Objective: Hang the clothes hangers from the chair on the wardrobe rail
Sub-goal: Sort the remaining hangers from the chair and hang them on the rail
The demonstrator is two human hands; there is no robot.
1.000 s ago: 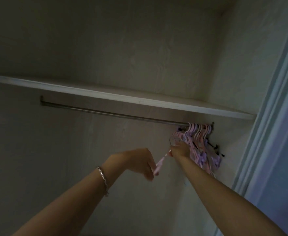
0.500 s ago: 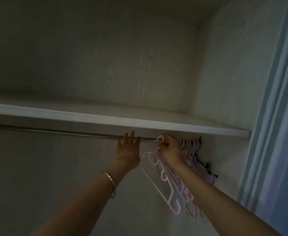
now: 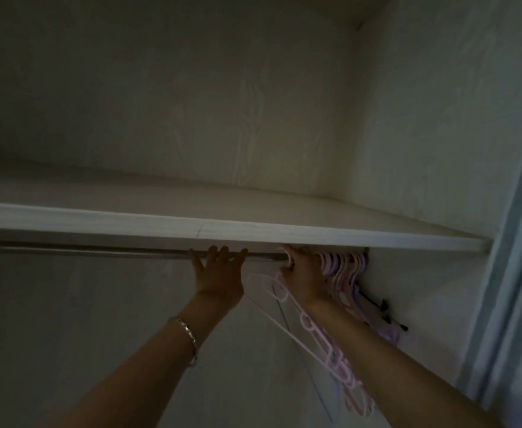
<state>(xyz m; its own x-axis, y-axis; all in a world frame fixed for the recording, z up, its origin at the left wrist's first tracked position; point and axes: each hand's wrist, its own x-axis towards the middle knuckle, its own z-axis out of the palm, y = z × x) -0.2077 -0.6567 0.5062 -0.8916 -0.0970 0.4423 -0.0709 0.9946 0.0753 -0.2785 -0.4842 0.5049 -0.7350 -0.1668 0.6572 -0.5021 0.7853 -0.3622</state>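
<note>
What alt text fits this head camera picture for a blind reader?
A person's right hand holds a pink hanger at the wardrobe rail, beside a bunch of hangers at its right end; the open left hand reaches to the rail.

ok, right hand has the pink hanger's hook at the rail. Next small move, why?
Probably seat the hook over the rail and release: right hand grips the pink hanger at rail height, beside the hung hangers; seating isn't visible.

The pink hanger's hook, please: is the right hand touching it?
Touching: the head view shows the right hand gripping the pink hanger by its hook.
</note>
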